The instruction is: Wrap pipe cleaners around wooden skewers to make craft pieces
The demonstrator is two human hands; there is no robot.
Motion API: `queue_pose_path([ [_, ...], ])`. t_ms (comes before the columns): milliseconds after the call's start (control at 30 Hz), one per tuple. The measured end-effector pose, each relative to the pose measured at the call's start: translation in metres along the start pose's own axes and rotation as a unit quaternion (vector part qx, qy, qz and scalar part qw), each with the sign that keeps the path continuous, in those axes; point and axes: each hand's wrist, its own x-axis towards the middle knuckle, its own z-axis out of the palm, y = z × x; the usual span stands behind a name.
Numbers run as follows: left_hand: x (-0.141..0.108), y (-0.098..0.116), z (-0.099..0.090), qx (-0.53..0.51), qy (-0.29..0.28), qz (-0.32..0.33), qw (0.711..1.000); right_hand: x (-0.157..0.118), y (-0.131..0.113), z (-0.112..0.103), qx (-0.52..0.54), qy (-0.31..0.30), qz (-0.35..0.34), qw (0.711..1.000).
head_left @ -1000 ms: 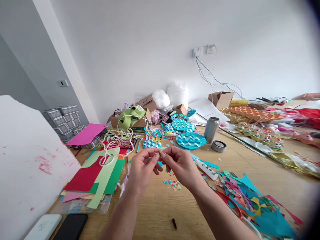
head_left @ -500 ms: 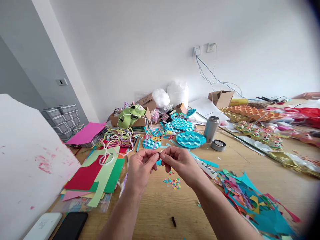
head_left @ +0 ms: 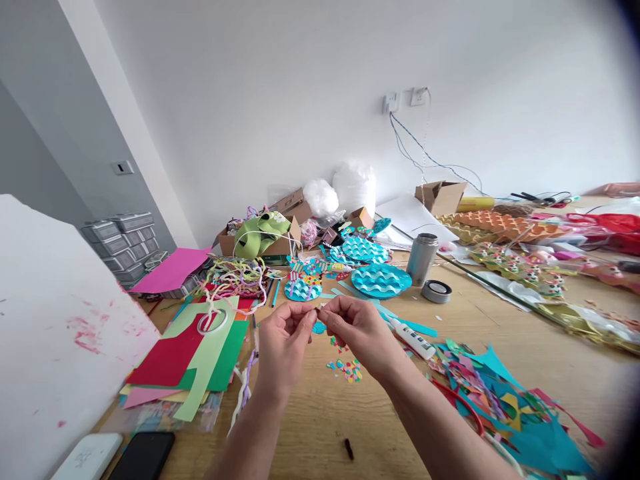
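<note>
My left hand (head_left: 286, 339) and my right hand (head_left: 356, 328) meet at the fingertips over the middle of the wooden table. Both are closed in a pinch around something tiny and dark between them, too small to name. Just beyond the fingers lies a small blue paper piece (head_left: 319, 327). Small coloured paper bits (head_left: 351, 370) are scattered below and between the hands. A white glue bottle (head_left: 414, 339) lies beside my right wrist. Farther back are a round blue wavy disc (head_left: 381, 281) and a smaller decorated one (head_left: 303, 289).
Coloured paper sheets (head_left: 170, 357) and a black phone (head_left: 143, 457) are on the left. Paper scraps (head_left: 530, 413) lie at the right, near my forearm. A steel flask (head_left: 423, 259) stands behind its lid (head_left: 437, 291). A small dark piece (head_left: 349, 449) lies in front.
The fingertips have shifted slightly and show a little more of the dark bit between them. The view has moved a little; the things on the table lie as before.
</note>
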Motion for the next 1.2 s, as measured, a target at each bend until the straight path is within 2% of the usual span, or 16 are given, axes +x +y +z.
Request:
queue_pose_path([
  [133, -0.003, -0.004, 0.003, 0.11, 0.055, 0.13, 0.984, -0.001, -0.002, 0.003, 0.013, 0.007, -0.003, 1.0],
  [300, -0.007, -0.008, 0.005, 0.241, 0.084, 0.297, 0.92, -0.002, -0.001, 0.002, 0.003, 0.017, -0.012, 1.0],
  [467, -0.008, -0.017, 0.007, 0.359, 0.106, 0.387, 0.843, -0.001, 0.001, 0.002, 0.002, 0.031, -0.01, 0.999],
  [533, -0.008, -0.021, 0.008, 0.371, 0.111, 0.401, 0.83, 0.0, 0.002, 0.001, -0.007, 0.039, -0.012, 0.999],
  [600, -0.007, -0.023, 0.01, 0.349, 0.109, 0.4, 0.841, 0.001, 0.003, 0.001, -0.013, 0.043, -0.016, 0.999],
  [733, -0.005, -0.018, 0.013, 0.258, 0.084, 0.357, 0.894, 0.003, 0.002, -0.003, -0.012, 0.036, -0.021, 0.999],
  [967, 0.002, -0.011, 0.005, 0.122, 0.019, 0.184, 0.975, 0.003, 0.001, -0.008, -0.024, 0.02, -0.003, 1.0],
  [1100, 0.005, -0.012, 0.0, 0.056, -0.013, 0.075, 0.996, 0.003, 0.001, -0.007, -0.034, 0.015, -0.012, 0.999],
  [1200, 0.007, -0.011, -0.001, 0.03, -0.02, 0.057, 0.998, 0.003, -0.001, -0.007, -0.037, 0.012, -0.006, 0.999],
])
